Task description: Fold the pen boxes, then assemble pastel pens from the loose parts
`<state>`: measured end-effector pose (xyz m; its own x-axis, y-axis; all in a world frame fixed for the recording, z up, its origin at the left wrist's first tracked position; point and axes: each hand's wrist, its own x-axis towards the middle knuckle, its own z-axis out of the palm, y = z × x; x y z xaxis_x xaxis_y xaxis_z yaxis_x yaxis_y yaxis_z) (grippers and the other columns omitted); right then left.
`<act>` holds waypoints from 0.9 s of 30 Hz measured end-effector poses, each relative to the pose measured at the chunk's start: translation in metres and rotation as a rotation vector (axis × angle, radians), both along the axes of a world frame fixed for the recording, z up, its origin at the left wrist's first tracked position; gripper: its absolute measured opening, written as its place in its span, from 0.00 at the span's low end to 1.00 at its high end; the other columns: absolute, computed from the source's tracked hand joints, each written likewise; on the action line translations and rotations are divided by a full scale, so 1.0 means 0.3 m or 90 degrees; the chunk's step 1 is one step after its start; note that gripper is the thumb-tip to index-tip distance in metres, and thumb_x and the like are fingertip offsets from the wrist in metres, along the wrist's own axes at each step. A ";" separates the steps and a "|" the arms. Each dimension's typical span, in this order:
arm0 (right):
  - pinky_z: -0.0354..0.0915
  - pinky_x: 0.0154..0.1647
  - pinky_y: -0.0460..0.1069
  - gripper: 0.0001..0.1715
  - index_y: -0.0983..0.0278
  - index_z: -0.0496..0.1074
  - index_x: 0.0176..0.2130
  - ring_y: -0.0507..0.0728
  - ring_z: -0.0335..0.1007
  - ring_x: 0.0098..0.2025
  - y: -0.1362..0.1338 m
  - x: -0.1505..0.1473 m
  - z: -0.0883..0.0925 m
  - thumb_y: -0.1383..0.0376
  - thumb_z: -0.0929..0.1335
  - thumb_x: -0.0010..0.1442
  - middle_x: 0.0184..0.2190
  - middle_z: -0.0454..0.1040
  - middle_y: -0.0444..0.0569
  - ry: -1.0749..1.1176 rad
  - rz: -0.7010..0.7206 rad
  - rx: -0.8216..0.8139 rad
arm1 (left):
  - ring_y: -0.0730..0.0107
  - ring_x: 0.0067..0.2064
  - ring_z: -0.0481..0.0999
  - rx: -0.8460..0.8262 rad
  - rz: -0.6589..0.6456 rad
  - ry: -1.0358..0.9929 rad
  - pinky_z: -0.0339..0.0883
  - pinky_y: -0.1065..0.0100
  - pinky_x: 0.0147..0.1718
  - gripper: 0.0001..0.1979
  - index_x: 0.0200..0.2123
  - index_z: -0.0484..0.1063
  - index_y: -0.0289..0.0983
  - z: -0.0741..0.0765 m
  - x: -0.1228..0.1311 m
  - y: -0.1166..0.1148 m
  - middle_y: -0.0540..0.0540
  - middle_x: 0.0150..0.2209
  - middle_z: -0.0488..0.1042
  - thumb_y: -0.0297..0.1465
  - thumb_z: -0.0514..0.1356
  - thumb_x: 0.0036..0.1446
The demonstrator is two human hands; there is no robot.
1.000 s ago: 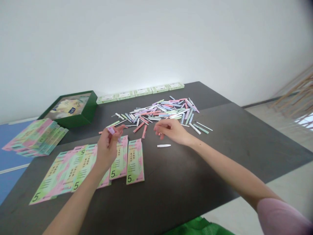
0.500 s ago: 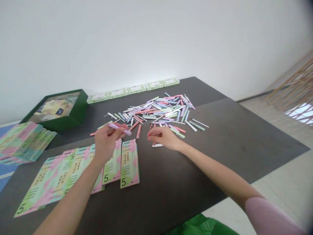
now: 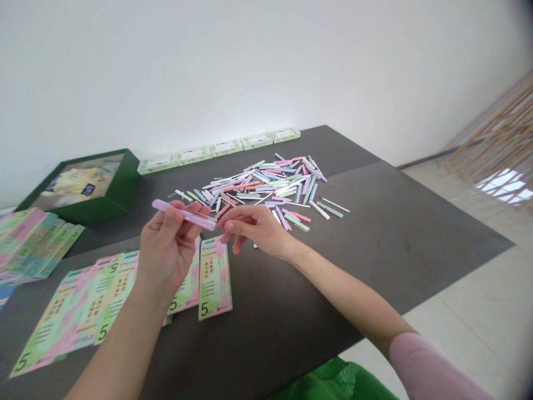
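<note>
My left hand (image 3: 169,236) is closed around a lilac pen (image 3: 202,221), held tilted above the table between thumb and fingers. At the pen's right end is my right hand (image 3: 258,228), its thumb and forefinger slightly apart and its other fingers loosely bent. I see nothing between them. Behind both hands spreads a loose pile of pastel pens and thin white sticks (image 3: 266,183). Below the hands lies a flat green and pink printed packet (image 3: 215,278) marked 5. More such packets (image 3: 79,316) overlap to the left, partly hidden by my left forearm.
A dark green box (image 3: 125,186) with plastic-wrapped items stands at the back left. In front of it are stacked printed packets (image 3: 37,244). Several small pale green boxes (image 3: 225,147) line the wall. The dark table (image 3: 375,233) ends in a corner at right.
My right hand has moved left from beside the pile to the pen's end. My left hand has turned, showing more of the lilac pen. The view has shifted slightly.
</note>
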<state>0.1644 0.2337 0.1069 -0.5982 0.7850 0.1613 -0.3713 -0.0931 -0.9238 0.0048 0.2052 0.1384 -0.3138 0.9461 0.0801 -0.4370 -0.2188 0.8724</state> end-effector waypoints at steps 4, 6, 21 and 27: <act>0.59 0.13 0.39 0.18 0.66 0.72 0.34 0.44 0.61 0.13 -0.044 0.001 0.060 0.54 0.74 0.51 0.18 0.74 0.38 0.067 -0.002 0.024 | 0.75 0.27 0.81 -0.036 -0.003 -0.081 0.69 0.87 0.19 0.10 0.24 0.75 0.34 0.023 0.030 -0.019 0.51 0.23 0.80 0.33 0.67 0.54; 0.57 0.13 0.39 0.18 0.66 0.72 0.32 0.43 0.59 0.13 -0.063 -0.003 0.082 0.55 0.75 0.50 0.16 0.73 0.37 0.075 -0.009 0.019 | 0.76 0.26 0.81 -0.048 -0.009 -0.102 0.69 0.87 0.18 0.13 0.23 0.75 0.34 0.034 0.047 -0.031 0.51 0.23 0.80 0.34 0.63 0.57; 0.58 0.12 0.39 0.21 0.63 0.68 0.31 0.44 0.60 0.13 -0.149 -0.001 0.158 0.50 0.73 0.52 0.16 0.70 0.37 0.067 -0.037 0.024 | 0.80 0.26 0.80 -0.018 -0.070 -0.058 0.73 0.85 0.22 0.20 0.27 0.77 0.40 0.027 0.067 -0.078 0.59 0.25 0.81 0.42 0.76 0.29; 0.60 0.14 0.39 0.13 0.62 0.64 0.37 0.44 0.58 0.11 -0.156 -0.001 0.118 0.56 0.68 0.61 0.15 0.68 0.34 -0.016 -0.024 0.032 | 0.79 0.32 0.82 0.097 0.009 0.113 0.75 0.83 0.31 0.14 0.28 0.77 0.45 0.021 0.055 -0.084 0.61 0.27 0.82 0.43 0.74 0.39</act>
